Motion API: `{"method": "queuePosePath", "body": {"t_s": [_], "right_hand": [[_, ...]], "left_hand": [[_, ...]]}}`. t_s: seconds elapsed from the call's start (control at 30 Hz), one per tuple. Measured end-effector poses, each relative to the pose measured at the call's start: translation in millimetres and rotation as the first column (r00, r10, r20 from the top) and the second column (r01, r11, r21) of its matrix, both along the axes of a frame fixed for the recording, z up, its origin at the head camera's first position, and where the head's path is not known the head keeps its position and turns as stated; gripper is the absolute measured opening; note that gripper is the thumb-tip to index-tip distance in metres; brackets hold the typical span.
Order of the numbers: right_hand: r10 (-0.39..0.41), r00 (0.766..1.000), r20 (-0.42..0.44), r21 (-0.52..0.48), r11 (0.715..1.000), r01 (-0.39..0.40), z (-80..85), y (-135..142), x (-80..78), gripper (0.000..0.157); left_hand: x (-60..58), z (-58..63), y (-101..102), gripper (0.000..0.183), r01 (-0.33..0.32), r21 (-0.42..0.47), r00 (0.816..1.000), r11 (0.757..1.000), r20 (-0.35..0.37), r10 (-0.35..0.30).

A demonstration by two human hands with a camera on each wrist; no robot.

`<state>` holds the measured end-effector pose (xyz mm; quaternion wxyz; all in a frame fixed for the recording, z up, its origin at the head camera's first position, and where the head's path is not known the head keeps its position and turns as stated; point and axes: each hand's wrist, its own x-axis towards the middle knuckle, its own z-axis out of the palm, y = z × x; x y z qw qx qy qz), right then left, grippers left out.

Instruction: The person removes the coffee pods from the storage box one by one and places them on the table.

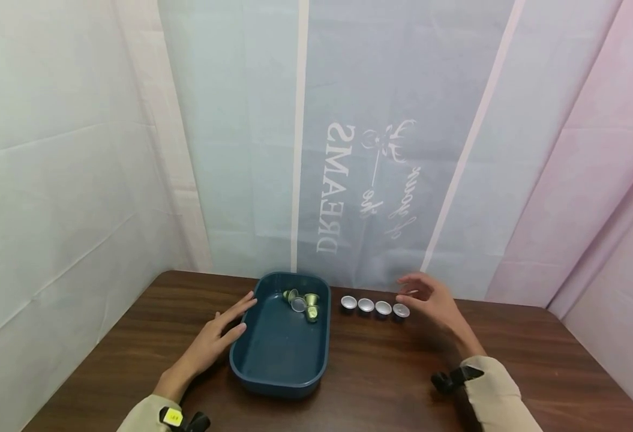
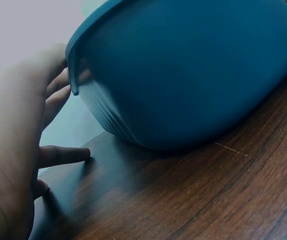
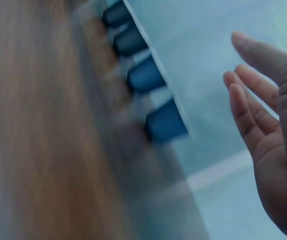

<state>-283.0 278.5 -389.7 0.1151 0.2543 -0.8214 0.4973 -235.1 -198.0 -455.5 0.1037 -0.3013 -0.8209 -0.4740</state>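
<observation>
My left hand (image 1: 212, 341) lies along the left side of a dark blue plastic bin (image 1: 278, 384), fingers stretched out and touching its rim. In the left wrist view, other fingers (image 2: 66, 156) of that hand reach down toward the wooden table. Inside the bin, at the far end, several green-gold coffee capsules (image 1: 312, 313) lie jumbled. To the right of the bin, several blue coffee capsules (image 3: 167, 122) stand in a row with silver lids up. My right hand (image 1: 429, 302) hovers beside the rightmost capsule (image 1: 401, 311), fingers loosely bent, holding nothing; the right wrist view shows a gap between them.
A dark wooden table (image 1: 381, 378) carries everything. Directly behind its far edge hangs a printed fabric backdrop (image 1: 251, 150) with mirrored lettering, and pale cloth walls (image 1: 51, 180) close in the sides.
</observation>
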Motion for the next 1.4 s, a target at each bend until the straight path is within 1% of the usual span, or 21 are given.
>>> {"method": "queuePosePath", "body": {"t_s": [0.13, 0.27, 0.33, 0.47, 0.73, 0.87, 0.9, 1.13, 1.23, 1.4], "right_hand": [[0.025, 0.999, -0.042, 0.027, 0.999, -0.024, 18.1, -21, -0.5, 0.037], [0.105, 0.991, -0.08, 0.059, 0.993, -0.101, 32.7, -41, -4.2, 0.035], [0.142, 0.986, -0.086, 0.073, 0.988, -0.136, 37.2, -50, -6.5, 0.034], [0.184, 0.977, -0.108, 0.118, 0.978, -0.172, 43.1, -66, -8.0, 0.033], [0.261, 0.958, -0.12, 0.16, 0.957, -0.241, 54.5, -103, -4.2, 0.031], [0.303, 0.945, -0.122, 0.179, 0.943, -0.279, 54.9, -121, -6.2, 0.031], [0.316, 0.942, -0.117, 0.181, 0.939, -0.292, 52.8, -125, -8.5, 0.031], [0.361, 0.931, -0.058, 0.22, 0.914, -0.341, 34.2, -145, -31.3, 0.031], [0.396, 0.915, -0.074, 0.261, 0.894, -0.365, 33.0, -156, -38.0, 0.031], [0.459, 0.883, -0.1, 0.361, 0.843, -0.398, 32.5, -174, -45.2, 0.034]], "left_hand": [[1.6, 1.1, 0, 0.049, 0.0, -0.002, 1.0, 1.0, 0.003, 0.0], [1.9, 0.2, 0, 0.049, -0.004, -0.005, 1.0, 1.0, 0.005, 0.004], [1.4, -0.4, 0, 0.049, -0.004, -0.003, 1.0, 1.0, 0.006, 0.004], [0.8, -0.2, 0, 0.049, -0.002, -0.004, 1.0, 1.0, 0.003, 0.002], [2.1, 1.2, 1, 0.049, 0.014, 0.002, 1.0, 1.0, 0.011, -0.014], [2.3, 1.3, 1, 0.049, 0.01, -0.001, 1.0, 1.0, 0.005, -0.01], [2.3, 1.3, 1, 0.049, 0.009, -0.003, 1.0, 1.0, 0.004, -0.009], [1.8, 0.3, 1, 0.049, 0.005, -0.013, 1.0, 1.0, 0.006, -0.005], [1.4, -0.1, 1, 0.049, 0.006, -0.01, 1.0, 1.0, 0.005, -0.005], [-0.4, -0.8, 1, 0.049, 0.007, -0.003, 1.0, 1.0, 0.0, -0.007]]}}
